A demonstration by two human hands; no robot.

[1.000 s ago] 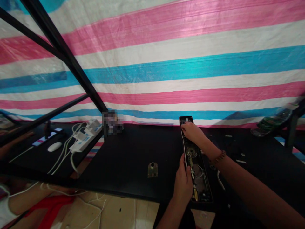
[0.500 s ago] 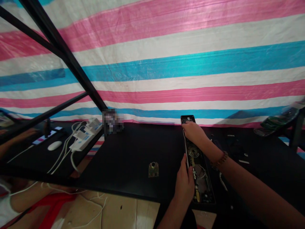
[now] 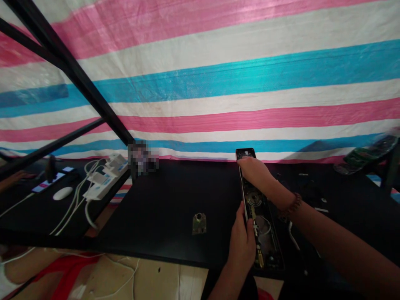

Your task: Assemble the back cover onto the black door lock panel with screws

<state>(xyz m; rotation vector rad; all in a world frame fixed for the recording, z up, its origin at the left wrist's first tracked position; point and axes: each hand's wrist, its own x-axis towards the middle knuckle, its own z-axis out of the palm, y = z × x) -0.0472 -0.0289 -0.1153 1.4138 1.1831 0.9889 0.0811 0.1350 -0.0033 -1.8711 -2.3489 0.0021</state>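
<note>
A long black casing (image 3: 259, 216), which looks like an opened door lock panel, lies lengthwise before me. Inside it are a round metal part, thin wires and a brass-coloured rod (image 3: 260, 257) near its close end. My left hand (image 3: 242, 239) grips the casing's left edge, thumb over the rim. Bent over the far part of the casing is my right hand (image 3: 254, 171), its fingers closed; what they pinch is hidden. A pale wire (image 3: 241, 183) runs along the left edge between both hands. Left of the casing, a small square greenish part with a round knob (image 3: 199, 223) rests on the black table (image 3: 165, 208).
A white power strip (image 3: 101, 185) with cables, a white mouse (image 3: 62, 193) and a phone (image 3: 48, 182) are on the left table. Black frame bars (image 3: 84, 91) slant above it. A plastic bottle (image 3: 359, 158) lies back right; small parts lie nearer. Another person's arm (image 3: 31, 264) shows lower left.
The view has shifted slightly, so the left table's things sit further left. Both hands keep nearly the same places on the casing.
</note>
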